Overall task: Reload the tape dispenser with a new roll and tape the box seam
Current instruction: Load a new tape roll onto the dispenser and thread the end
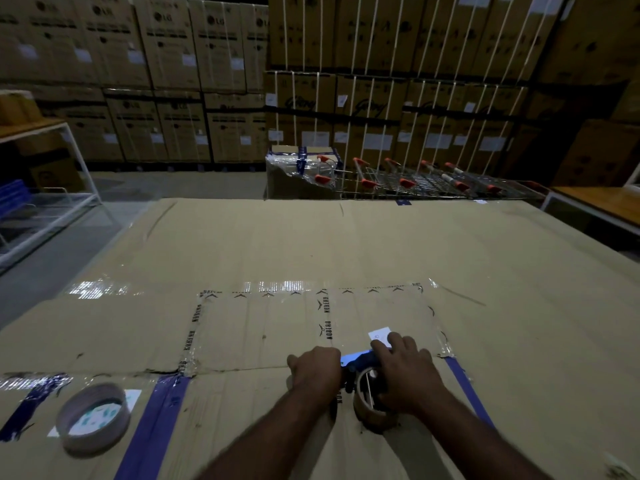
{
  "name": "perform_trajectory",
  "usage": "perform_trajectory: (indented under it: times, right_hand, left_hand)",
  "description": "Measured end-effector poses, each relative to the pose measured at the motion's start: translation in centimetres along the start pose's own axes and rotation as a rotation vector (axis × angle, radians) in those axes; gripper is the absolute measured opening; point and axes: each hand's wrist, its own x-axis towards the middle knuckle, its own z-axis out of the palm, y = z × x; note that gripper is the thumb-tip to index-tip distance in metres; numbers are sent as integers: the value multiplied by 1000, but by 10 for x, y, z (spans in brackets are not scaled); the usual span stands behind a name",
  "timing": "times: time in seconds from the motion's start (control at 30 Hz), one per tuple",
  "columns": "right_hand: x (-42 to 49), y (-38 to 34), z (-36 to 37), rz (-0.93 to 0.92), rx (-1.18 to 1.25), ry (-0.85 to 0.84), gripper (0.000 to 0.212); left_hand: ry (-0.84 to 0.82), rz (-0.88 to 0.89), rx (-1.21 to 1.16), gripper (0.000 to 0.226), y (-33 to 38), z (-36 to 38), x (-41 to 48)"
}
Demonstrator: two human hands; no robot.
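- Both arms come in from the bottom edge & meet on a big flat cardboard box.
- R hand lies on top of the blue tape dispenser, fingers curled over it, holding it down on the box.
- Brown tape roll sits in the dispenser, just under the R palm, nearer the camera.
- L hand is just left of the dispenser, touching its side. Fingers are bent over; can't tell if it grips the dispenser or only presses the box.
- Box seam runs out to the left from the L hand.
- Small white label lies just past the R fingertips.
- 2nd roll, an almost empty tape ring, lies flat well to the left of both hands, next to a blue tape strip.
- Far past the hands: stacked cartons & carts w/ red handles.
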Motion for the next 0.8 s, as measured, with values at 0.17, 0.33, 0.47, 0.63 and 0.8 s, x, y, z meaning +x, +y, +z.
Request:
perform_trajectory:
  times: [0.17,0.33,0.47,0.63,0.8]
  right_hand:
    - [12,8,3,11,28,-120,74]
    - [21,1,-4,61,-32,-154,58]
    - [23,-12,-4,139,-88,-127,61]
    - [27,-14,-9,171,-88,-120,60]
    - [25,-11,-16,187,-53,-209,72]
  left_hand:
    - [13,39,70,17,0,0,-1]
    - [12,52,93,19,-1,1,0]
    - [32,65,96,19,-3,2,-2]
    - [40,86,112,16,-5,0,-3]
    - [39,97,112,13,-11,-6,0]
